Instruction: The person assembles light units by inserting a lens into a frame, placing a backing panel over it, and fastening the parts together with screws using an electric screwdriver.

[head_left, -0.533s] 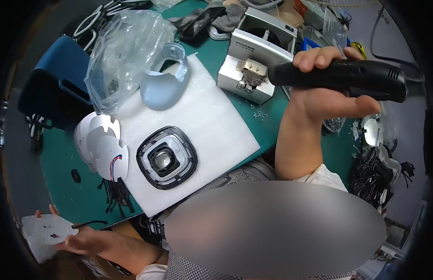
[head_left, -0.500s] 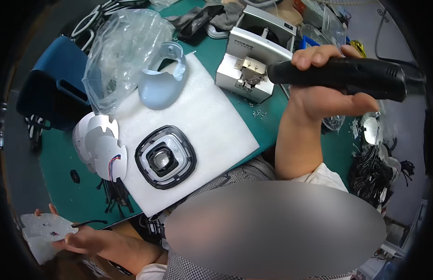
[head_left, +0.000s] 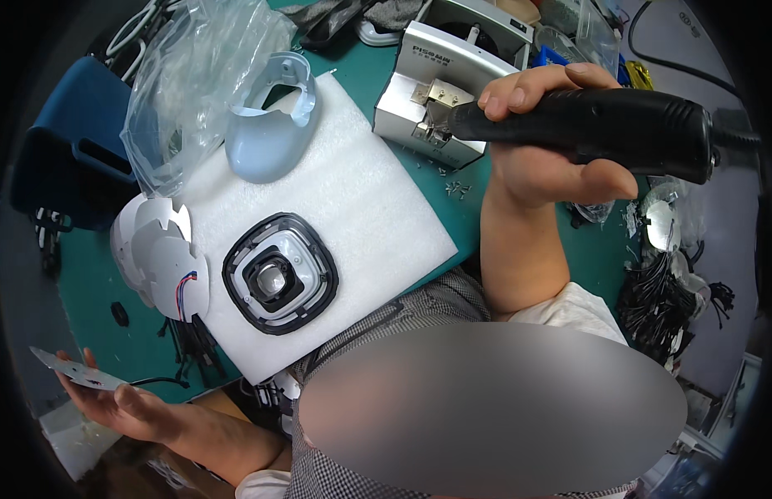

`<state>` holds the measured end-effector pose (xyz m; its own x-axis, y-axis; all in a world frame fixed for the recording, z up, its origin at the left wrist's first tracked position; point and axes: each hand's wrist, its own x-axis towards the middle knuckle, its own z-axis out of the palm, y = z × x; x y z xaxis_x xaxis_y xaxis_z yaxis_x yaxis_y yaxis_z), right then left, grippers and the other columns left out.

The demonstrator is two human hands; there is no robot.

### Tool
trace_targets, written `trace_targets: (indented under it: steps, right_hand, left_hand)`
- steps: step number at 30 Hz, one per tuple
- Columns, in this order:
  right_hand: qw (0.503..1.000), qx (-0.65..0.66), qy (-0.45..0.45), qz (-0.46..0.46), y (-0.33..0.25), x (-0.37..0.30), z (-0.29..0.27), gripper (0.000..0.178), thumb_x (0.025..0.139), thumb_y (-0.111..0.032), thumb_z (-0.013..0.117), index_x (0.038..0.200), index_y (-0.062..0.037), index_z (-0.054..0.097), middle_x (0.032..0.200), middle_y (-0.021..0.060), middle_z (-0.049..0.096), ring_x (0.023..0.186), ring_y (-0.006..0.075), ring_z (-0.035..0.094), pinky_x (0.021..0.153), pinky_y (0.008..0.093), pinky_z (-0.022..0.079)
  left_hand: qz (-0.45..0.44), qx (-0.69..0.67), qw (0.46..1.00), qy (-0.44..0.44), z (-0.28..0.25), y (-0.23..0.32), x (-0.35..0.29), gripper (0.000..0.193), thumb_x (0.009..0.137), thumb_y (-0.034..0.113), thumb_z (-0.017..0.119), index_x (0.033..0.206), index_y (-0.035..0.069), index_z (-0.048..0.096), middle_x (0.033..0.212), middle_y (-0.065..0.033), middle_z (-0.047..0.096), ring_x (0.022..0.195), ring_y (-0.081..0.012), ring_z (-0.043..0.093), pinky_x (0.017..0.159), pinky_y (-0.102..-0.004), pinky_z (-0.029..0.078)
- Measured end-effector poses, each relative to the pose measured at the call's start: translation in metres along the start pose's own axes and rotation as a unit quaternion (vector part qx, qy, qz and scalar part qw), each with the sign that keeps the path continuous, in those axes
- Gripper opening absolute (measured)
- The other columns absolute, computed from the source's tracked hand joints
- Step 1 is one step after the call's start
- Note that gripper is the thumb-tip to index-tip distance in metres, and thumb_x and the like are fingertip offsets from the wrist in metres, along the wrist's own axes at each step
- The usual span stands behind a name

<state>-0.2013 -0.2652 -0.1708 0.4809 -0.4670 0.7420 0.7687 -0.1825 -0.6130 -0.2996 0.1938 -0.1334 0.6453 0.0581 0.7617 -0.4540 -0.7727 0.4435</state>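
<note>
On green counter (head_left: 91, 279): white foam sheet (head_left: 386, 216) bearing black-rimmed part (head_left: 321, 283) and pale-blue shell (head_left: 269, 158); clear bag (head_left: 194, 91) beside. Silver machine (head_left: 396, 112) directly before the tip of black power tool (head_left: 619, 125), contact unclear. Tool above counter's right side, long axis roughly crosswise, narrow end left, cord right. White plate (head_left: 78, 371) at near left corner, nearly edge-on, sloping down rightward. Right hand (head_left: 540, 133): wrapped around tool. Left hand (head_left: 124, 407): loosely curved, holding plate.
</note>
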Motion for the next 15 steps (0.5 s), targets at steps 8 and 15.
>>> trace_targets:
  steps: [8,15]
  right_hand:
    - [0.983,0.092,-0.107,-0.114,0.012,0.002,-0.002,0.106,0.072,-0.093,0.035,0.12,0.0001,0.047,0.072,0.0142,0.06,0.053,0.0226,0.059,0.051,0.0366,0.055]
    - [0.99,0.02,-0.078,-0.112,0.007,-0.004,0.01,0.107,0.072,-0.093,0.037,0.121,0.002,0.046,0.073,0.0147,0.059,0.055,0.022,0.059,0.052,0.0347,0.054]
  left_hand:
    - [-0.012,0.081,0.996,0.023,0.01,0.003,-0.001,0.104,0.083,0.072,0.058,0.144,-0.009,0.034,0.144,-0.0242,0.042,0.129,-0.0313,0.047,0.106,-0.0437,0.043]
    - [-0.021,0.073,0.997,-0.001,0.012,0.002,-0.005,0.104,0.083,0.072,0.059,0.143,-0.009,0.034,0.145,-0.0242,0.041,0.126,-0.0313,0.049,0.105,-0.0431,0.043]
